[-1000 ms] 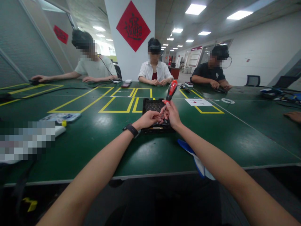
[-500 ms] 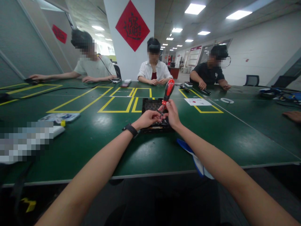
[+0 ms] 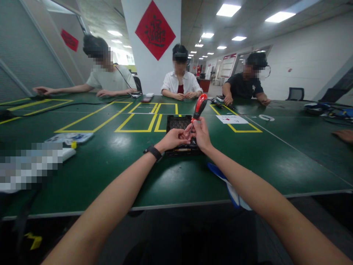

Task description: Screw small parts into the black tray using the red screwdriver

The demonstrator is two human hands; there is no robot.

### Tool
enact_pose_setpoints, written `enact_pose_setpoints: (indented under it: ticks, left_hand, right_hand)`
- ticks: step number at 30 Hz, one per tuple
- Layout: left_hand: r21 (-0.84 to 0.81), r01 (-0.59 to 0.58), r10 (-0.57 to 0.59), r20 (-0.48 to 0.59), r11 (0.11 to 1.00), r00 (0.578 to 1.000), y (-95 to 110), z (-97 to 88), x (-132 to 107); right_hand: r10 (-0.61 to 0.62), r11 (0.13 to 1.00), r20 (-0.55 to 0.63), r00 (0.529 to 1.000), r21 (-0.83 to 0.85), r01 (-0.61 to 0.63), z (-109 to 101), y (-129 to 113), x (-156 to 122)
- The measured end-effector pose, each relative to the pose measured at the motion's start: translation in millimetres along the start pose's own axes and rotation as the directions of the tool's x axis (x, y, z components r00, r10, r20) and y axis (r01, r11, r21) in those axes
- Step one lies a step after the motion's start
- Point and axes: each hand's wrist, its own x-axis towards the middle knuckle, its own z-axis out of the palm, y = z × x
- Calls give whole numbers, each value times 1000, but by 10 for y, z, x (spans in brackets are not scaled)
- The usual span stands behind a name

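A long green worktop [image 3: 116,165] marked with yellow tape is filling a bright office, and three other people are sitting along its far side with their own hands resting on it. Near the middle, a black tray [image 3: 180,127] is lying flat on the worktop. The right hand [image 3: 202,134] is closing around the lower part of a red-handled screwdriver [image 3: 199,106], holding it tilted with the handle up and leaning away from the person, the thin shaft pointing down over the tray. The left hand [image 3: 175,139] is curling in narrow beside it, fingertips pinching at the shaft or tip; whether anything small is sitting between them is too fine to tell. A blue and white sheet [image 3: 228,186] is lying under the right forearm at the near edge. The grip is sitting low on the tool, so the tip could slip sideways and jab the left fingers, or knock small parts about in the tray.
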Motion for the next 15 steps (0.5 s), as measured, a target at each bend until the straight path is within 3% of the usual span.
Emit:
enact_pose_setpoints:
  ticks: [6,9,12,15]
  left_hand:
    - [-42,-57,61,101,997,993,32,-11,-19]
    - [-54,-53,57,83,997,995,86,-1,-26]
    - [26,-69,71,-100,997,992,117,-37,-21]
    - [113,-16,60,-404,993,913,35,-147,-9]
  right_hand:
    - [66,998,-31,997,15,-65,-5,-33,-8]
    - [80,997,-74,994,-8,-81,0,-70,-6]
    - [4,998,-215,977,-54,-16,-37,-107,27]
    - [-122,990,-400,908,-117,81,-150,-121,101]
